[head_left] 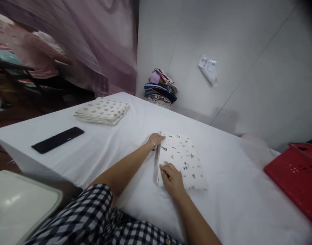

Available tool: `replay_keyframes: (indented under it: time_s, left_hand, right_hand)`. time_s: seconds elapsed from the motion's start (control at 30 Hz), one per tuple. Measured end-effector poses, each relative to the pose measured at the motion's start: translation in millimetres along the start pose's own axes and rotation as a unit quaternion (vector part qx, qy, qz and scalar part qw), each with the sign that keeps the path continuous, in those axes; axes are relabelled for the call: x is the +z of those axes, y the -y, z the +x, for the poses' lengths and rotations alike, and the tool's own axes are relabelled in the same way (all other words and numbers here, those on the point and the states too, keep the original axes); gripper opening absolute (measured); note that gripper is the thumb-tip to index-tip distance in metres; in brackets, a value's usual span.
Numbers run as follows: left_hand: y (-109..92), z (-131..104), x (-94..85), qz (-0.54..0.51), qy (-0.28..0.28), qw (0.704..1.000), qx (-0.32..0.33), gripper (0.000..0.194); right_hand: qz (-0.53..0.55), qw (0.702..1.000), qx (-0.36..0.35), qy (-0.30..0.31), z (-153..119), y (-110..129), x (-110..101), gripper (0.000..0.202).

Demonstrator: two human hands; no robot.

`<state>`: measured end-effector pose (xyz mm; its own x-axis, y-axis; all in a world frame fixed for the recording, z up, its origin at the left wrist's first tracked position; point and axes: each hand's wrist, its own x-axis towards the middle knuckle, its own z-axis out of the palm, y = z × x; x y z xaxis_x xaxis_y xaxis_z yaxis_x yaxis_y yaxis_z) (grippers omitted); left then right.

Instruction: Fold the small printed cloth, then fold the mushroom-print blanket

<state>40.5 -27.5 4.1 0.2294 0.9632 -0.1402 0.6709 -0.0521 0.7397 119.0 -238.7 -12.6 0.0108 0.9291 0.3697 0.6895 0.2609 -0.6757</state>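
Observation:
A folded white cloth (183, 156) with small grey and brown prints lies flat on the white-covered table in front of me. At its far left corner, my left hand (156, 139), with a bracelet at the wrist, is closed on the edge, thumb on top and the other fingers mostly hidden. My right hand (172, 178) rests on the near part of the same left side, its fingers curled in a pinch at the edge. Farther left sits a stack of folded cream cloth (102, 110) with a leaf-like print, apart from both hands.
A long black flat object (57, 139) lies on the table (135, 112) at left. Folded fabrics (161, 86) are piled beyond the far edge. A red basket (293, 177) stands at right, a pale lid-like surface (23, 204) at lower left. Behind a pink curtain (102, 41) sits another person (38, 51).

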Motion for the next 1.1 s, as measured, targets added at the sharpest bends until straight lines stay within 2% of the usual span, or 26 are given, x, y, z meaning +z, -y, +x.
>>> replay_keyframes:
  time_s: [0.47, 0.63, 0.8, 1.1]
  left_hand:
    - [2, 17, 6.1, 0.017, -0.041, 0.999, -0.018, 0.027]
    - [0, 23, 6.1, 0.034, -0.037, 0.999, -0.013, 0.029]
    - [-4, 33, 4.2, 0.059, -0.024, 0.998, -0.009, 0.041]
    - [-4, 35, 7.7, 0.066, -0.047, 0.997, -0.008, 0.035]
  right_hand:
    - [0.018, 1.000, -0.006, -0.010, 2, -1, 0, 0.025]
    - [0.018, 1.000, -0.004, -0.013, 3, 1, -1, 0.026]
    - [-0.004, 1.000, -0.002, -0.014, 4, 4, -2, 0.025]
    - [-0.013, 1.000, 0.000, -0.013, 4, 4, -2, 0.026]
